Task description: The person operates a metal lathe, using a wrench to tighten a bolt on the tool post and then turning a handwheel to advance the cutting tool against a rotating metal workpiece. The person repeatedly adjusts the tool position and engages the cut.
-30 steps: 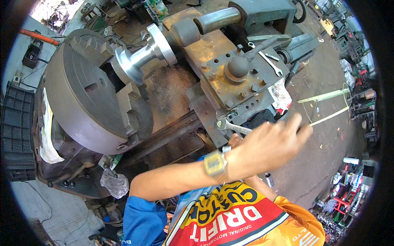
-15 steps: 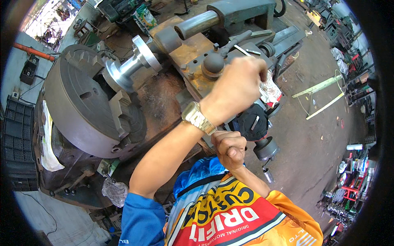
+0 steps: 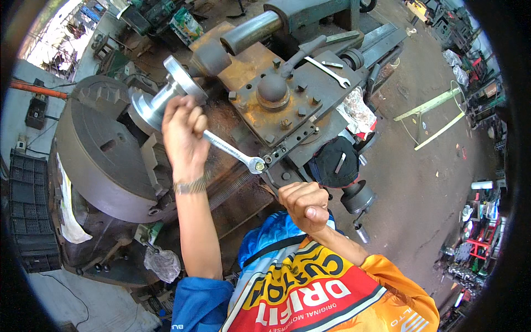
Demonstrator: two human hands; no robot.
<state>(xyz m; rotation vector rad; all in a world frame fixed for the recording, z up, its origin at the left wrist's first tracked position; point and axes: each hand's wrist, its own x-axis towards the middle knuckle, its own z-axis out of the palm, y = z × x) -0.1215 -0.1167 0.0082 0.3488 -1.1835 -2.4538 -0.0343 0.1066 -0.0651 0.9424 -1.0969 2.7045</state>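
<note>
My left hand (image 3: 185, 133) is closed round the end of a silver combination wrench (image 3: 227, 148). The wrench's ring end sits over a small bolt head (image 3: 259, 165) at the near edge of the lathe's tool post (image 3: 248, 113). Close to that bolt, my right hand (image 3: 304, 207) is curled into a fist round a thin dark bent rod (image 3: 271, 179), most of which the fingers hide. Left of the tool post, a shiny flanged metal workpiece (image 3: 160, 105) is gripped in the large lathe chuck (image 3: 105, 155), just beyond my left hand.
A second wrench (image 3: 332, 73) lies on the slide behind the tool post. The tailstock (image 3: 315, 16) stands at the far side. A black cap (image 3: 334, 161), a crumpled rag (image 3: 358, 110) and a handwheel crank (image 3: 358, 200) are to the right. Tools crowd the floor at far right.
My left hand has swung left and down from above the tool post to beside the workpiece, and the wrench has come into sight. My right hand has shifted slightly left.
</note>
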